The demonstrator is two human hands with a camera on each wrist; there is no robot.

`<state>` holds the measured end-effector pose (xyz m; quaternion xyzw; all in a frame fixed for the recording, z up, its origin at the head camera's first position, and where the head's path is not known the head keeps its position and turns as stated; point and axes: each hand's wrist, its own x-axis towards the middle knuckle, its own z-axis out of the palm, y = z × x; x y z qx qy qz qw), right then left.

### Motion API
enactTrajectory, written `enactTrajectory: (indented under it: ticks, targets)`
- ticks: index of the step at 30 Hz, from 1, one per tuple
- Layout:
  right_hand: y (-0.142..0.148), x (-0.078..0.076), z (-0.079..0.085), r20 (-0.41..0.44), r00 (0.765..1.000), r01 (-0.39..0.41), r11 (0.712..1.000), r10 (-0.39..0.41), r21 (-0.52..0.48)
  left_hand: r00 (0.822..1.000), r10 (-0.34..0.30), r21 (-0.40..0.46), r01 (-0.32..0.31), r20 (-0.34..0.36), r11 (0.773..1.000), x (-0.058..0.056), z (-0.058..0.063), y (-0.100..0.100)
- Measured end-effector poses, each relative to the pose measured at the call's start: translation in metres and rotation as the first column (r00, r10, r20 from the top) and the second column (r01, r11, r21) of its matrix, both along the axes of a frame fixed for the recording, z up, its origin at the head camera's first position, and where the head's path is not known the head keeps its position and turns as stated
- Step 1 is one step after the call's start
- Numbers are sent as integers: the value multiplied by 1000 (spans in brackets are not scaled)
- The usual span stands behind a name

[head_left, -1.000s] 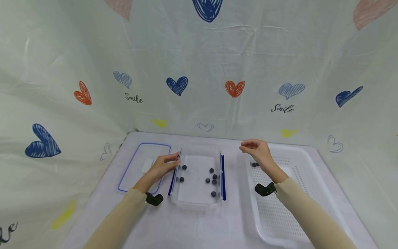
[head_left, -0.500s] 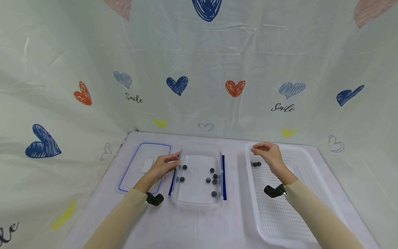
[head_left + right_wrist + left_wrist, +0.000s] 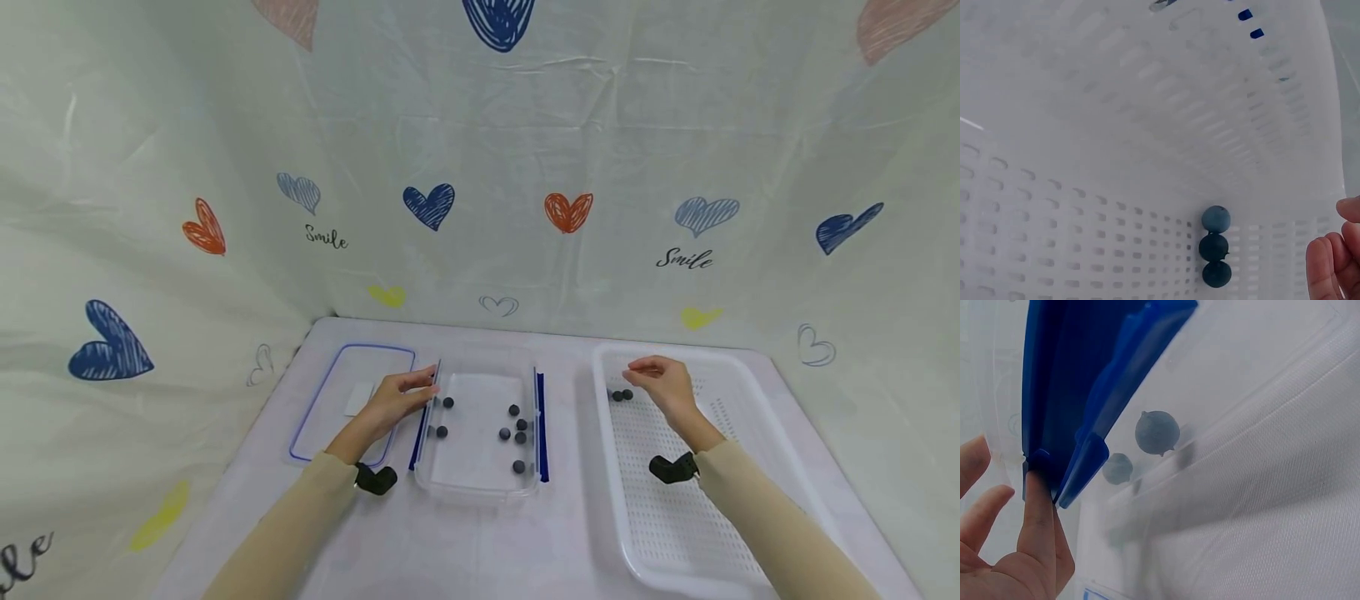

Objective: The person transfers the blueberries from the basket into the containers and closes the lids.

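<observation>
My left hand (image 3: 393, 404) grips the left side of a clear plastic box (image 3: 474, 482) with blue side flaps. In the left wrist view, a fingertip presses against one blue flap (image 3: 1066, 381) while the other fingers spread beside the wall. Several blueberries (image 3: 505, 434) lie scattered on the box floor, more of them toward its right side. Above the white perforated basket (image 3: 626, 533) hovers my right hand (image 3: 667, 387), loosely bent, with nothing visible in its fingers. Three blueberries (image 3: 1214, 247) sit in a row at the basket's corner in the right wrist view, left of the fingertips.
A clear lid (image 3: 333, 417) with a blue edge lies flat on the table (image 3: 420, 550), left of the box. Behind the table hangs a pale curtain (image 3: 480, 142) printed with hearts. The basket's raised rim runs along the table's right side.
My right hand has moved right and slightly down, from the gap left of the basket to over its far left part, uncovering the blueberries there. The left hand stays at the box.
</observation>
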<state>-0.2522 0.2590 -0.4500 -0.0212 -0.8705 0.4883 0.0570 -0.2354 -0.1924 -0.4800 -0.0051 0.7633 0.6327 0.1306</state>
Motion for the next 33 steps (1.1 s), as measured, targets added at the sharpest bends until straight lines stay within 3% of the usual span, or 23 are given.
enactTrajectory:
  ticks: [5,10,19,33]
  targets:
    - [6,0,-11,-4,1000,19,999,-19,43,1000,-14,-12,14,-4,1000,3,6,1]
    - [12,-1,-20,4,999,46,999,-46,14,1000,-30,-26,30,-2,999,0,9,2]
    - [23,-4,-37,18,998,65,998,-65,-3,1000,-10,-34,10,9,999,-1,0,0]
    - [22,-6,-54,40,997,71,997,-70,-5,1000,11,-38,-10,20,999,-1,-2,2]
